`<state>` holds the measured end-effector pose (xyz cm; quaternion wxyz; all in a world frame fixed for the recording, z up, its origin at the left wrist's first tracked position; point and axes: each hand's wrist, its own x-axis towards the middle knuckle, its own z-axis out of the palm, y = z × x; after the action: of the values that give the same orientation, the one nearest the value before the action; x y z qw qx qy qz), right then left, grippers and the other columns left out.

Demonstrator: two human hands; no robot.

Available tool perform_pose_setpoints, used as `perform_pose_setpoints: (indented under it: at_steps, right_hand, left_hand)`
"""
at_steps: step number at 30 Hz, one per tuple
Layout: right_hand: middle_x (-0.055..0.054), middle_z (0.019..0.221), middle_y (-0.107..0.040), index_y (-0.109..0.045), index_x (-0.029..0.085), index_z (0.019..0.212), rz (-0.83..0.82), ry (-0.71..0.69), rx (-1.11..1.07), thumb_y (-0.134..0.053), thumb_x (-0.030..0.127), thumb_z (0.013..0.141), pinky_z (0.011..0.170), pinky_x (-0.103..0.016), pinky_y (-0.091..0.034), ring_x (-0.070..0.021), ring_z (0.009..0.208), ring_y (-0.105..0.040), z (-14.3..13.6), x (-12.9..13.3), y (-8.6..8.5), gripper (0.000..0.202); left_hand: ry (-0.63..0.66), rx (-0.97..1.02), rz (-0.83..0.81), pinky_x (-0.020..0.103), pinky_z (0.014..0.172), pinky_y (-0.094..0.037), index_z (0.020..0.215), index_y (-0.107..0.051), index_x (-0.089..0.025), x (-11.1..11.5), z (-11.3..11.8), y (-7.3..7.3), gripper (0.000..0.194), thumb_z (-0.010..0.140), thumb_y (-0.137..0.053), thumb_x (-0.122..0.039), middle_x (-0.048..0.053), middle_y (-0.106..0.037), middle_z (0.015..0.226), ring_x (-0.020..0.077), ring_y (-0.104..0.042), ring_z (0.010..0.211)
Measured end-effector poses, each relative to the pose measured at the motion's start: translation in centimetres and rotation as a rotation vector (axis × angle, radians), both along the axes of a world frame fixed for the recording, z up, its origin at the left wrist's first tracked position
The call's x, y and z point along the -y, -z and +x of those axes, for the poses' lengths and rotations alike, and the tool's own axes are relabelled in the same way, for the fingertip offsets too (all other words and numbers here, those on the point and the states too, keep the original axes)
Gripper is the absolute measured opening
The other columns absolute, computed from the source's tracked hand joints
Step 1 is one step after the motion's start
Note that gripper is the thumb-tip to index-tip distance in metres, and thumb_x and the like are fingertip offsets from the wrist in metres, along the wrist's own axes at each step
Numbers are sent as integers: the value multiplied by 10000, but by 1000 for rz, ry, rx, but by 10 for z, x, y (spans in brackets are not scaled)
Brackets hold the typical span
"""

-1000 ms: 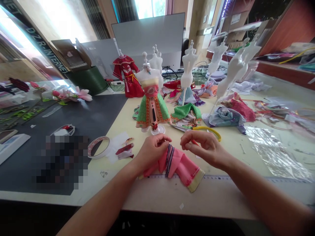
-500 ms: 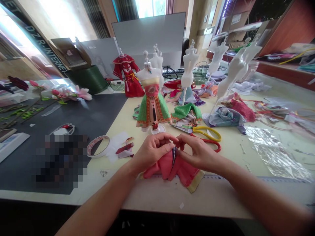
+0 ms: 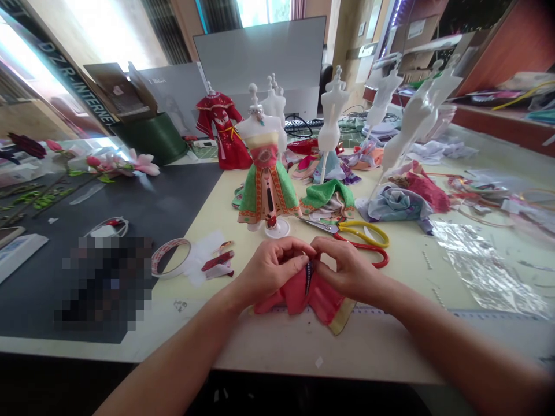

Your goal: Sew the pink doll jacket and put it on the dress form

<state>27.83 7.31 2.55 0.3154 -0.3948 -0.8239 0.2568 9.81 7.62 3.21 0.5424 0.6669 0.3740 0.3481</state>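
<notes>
Both hands pinch the top of a small coral-pink doll garment (image 3: 295,293) with a yellowish hem, just above the table's front edge. My left hand (image 3: 277,263) is closed on its upper left, thumb against forefinger. On the other side, my right hand (image 3: 349,266) grips the cloth with its fingertips meeting those of the left. Between the hands runs a dark trim strip (image 3: 309,278) with pale dots. Scissors (image 3: 364,232) with yellow and red handles lie just beyond my right hand. Behind my hands a mini mannequin wears a green and pink dress (image 3: 269,185).
A tape roll (image 3: 171,258) and fabric scraps (image 3: 218,263) lie to the left. Bare white mannequins (image 3: 332,115) and heaped doll clothes (image 3: 399,202) stand farther back. Silver foil (image 3: 485,268) is at right, and a ruler (image 3: 472,315) runs along the front.
The two hands have drawn slightly closer together at the garment's top, and the dotted trim shows a little less. The whole view has shifted slightly.
</notes>
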Motion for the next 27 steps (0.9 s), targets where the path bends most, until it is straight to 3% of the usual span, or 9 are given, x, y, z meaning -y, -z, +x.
perform_pose_setpoints:
  at_steps: [5,13,23,27]
  right_hand:
    - [1,710,-560,-534,178,727,-69,72,-87,-439,75,726,591,-235,-376,-136,672,-501,1,-3,2,140]
    - [16,682,-557,-555,173,724,-188,43,-245,-421,70,691,570,-216,-381,-120,654,-503,2,-2,-3,172]
    - [12,693,-548,-547,163,786,-212,2,-312,-498,119,773,557,-210,-392,-104,632,-493,2,-1,-2,67]
    - [23,679,-545,-546,165,795,-206,-15,-275,-503,101,769,550,-204,-394,-98,614,-493,2,-1,-2,82]
  left_hand:
    - [-3,-35,19,205,639,-457,996,-645,-176,2,0,-1,210,804,-589,-241,19,-650,829,118,-582,735]
    - [-81,-125,135,193,640,-453,814,-618,-150,-1,2,0,76,804,-565,-203,2,-628,756,107,-567,711]
    - [-100,-25,52,206,674,-460,888,-603,-146,-4,2,2,143,790,-504,-116,19,-634,839,115,-587,769]
    - [-95,14,-3,169,582,-416,823,-594,-152,-3,0,1,172,768,-451,-74,-17,-586,742,74,-526,651]
